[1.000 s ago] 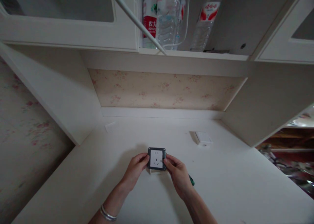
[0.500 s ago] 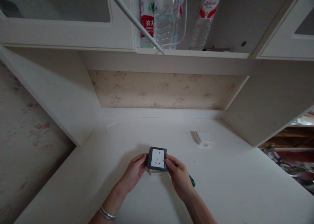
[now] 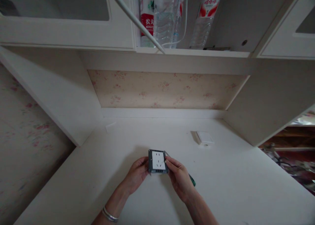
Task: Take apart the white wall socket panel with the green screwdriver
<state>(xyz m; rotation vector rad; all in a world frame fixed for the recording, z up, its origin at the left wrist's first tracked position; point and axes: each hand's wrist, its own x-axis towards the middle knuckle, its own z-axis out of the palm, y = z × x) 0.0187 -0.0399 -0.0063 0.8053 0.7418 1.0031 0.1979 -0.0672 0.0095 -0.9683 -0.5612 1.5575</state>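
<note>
A wall socket [image 3: 157, 161] with a white face and dark frame is held up between both hands over the white desk [image 3: 221, 185]. My left hand [image 3: 137, 174] grips its left edge with curled fingers. My right hand [image 3: 179, 177] pinches its right edge and also holds a green-handled screwdriver [image 3: 192, 181], whose handle end shows behind the palm. The tool's tip is hidden at the socket's right side. A silver bracelet [image 3: 109, 215] circles my left wrist.
A white cover plate [image 3: 204, 138] lies on the desk to the back right. A small pale piece [image 3: 110, 126] lies at the back left. Plastic water bottles [image 3: 167, 14] and a white cable [image 3: 135, 19] fill the shelf overhead. Cabinet side walls flank the desk.
The socket has tilted so its lower dark edge now shows, and both hands have shifted slightly. The small white piece seen under the socket earlier is no longer visible.
</note>
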